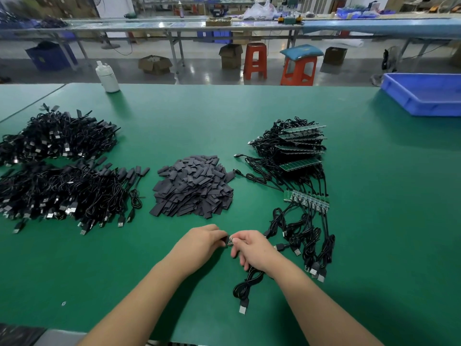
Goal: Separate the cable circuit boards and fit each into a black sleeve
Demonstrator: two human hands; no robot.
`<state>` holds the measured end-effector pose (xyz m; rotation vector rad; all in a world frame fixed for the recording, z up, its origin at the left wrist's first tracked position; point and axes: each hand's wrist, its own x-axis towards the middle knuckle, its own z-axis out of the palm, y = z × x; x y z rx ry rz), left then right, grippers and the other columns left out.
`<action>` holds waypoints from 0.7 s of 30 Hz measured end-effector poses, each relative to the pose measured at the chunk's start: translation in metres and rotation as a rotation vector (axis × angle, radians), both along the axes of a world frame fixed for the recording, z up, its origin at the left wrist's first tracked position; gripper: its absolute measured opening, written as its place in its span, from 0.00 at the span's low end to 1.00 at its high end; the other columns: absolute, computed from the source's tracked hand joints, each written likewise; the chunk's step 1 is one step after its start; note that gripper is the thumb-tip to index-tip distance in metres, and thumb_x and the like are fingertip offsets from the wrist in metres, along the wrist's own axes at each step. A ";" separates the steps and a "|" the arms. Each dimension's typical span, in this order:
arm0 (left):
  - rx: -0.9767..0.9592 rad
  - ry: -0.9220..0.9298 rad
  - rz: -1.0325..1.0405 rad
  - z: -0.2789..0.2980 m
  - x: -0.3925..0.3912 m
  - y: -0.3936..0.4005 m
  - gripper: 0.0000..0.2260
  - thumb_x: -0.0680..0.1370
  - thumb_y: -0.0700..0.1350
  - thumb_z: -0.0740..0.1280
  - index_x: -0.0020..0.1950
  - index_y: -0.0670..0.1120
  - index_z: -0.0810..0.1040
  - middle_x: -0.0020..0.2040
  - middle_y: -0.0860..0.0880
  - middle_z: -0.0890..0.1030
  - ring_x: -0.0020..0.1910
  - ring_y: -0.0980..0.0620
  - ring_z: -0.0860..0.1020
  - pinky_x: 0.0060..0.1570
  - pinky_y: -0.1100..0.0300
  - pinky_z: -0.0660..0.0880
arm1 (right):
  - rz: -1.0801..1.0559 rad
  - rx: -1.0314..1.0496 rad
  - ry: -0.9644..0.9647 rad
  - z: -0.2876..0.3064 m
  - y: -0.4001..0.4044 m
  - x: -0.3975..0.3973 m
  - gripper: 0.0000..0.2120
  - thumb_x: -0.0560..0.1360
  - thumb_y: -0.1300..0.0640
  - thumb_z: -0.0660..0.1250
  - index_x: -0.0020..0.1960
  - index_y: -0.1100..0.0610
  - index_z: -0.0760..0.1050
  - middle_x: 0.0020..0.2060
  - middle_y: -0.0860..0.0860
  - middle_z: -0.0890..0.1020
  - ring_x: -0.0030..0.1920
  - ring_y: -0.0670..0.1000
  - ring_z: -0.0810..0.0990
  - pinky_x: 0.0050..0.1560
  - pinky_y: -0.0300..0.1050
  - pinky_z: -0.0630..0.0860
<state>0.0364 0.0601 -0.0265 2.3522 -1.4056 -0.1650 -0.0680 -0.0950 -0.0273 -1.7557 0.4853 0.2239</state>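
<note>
My left hand (199, 242) pinches a black sleeve (226, 239) near the front middle of the green table. My right hand (254, 248) pinches a small circuit board (232, 241) whose end meets the sleeve's mouth. The board's black cable (245, 287) runs under my right palm and coils toward me, ending in a USB plug. A heap of loose black sleeves (194, 187) lies just beyond my hands. To the right lies a joined strip of boards (306, 197) with cables, and behind it stacked strips (299, 148).
Two large piles of sleeved cables (59, 171) fill the left of the green table (374, 221). A white bottle (107, 77) stands at the far edge, a blue bin (424, 94) at the far right. Stools and benches stand beyond.
</note>
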 end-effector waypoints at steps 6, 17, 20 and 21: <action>-0.034 -0.014 0.009 -0.002 -0.003 -0.002 0.09 0.80 0.46 0.65 0.58 0.49 0.82 0.49 0.52 0.83 0.47 0.50 0.81 0.50 0.57 0.76 | 0.018 0.036 0.017 0.000 -0.002 0.001 0.12 0.85 0.60 0.55 0.63 0.62 0.73 0.42 0.52 0.84 0.26 0.48 0.73 0.28 0.40 0.76; -0.051 -0.020 0.014 -0.005 -0.011 -0.008 0.11 0.78 0.42 0.66 0.59 0.49 0.81 0.50 0.52 0.83 0.47 0.51 0.81 0.48 0.60 0.75 | 0.026 0.137 0.029 0.002 -0.003 0.001 0.14 0.85 0.64 0.52 0.61 0.70 0.73 0.55 0.65 0.81 0.29 0.48 0.77 0.31 0.40 0.78; -0.046 -0.066 -0.005 -0.008 -0.010 -0.008 0.11 0.77 0.42 0.67 0.58 0.50 0.81 0.49 0.52 0.83 0.45 0.50 0.81 0.45 0.58 0.76 | 0.028 0.157 0.040 0.002 -0.004 0.000 0.14 0.85 0.65 0.51 0.62 0.71 0.71 0.53 0.63 0.81 0.32 0.49 0.78 0.30 0.39 0.77; -0.051 -0.077 -0.013 -0.008 -0.009 -0.007 0.11 0.76 0.42 0.67 0.58 0.50 0.81 0.48 0.52 0.83 0.44 0.50 0.81 0.44 0.58 0.76 | 0.030 0.160 0.043 0.002 -0.003 0.000 0.14 0.85 0.65 0.51 0.62 0.71 0.71 0.53 0.62 0.80 0.33 0.49 0.79 0.29 0.38 0.77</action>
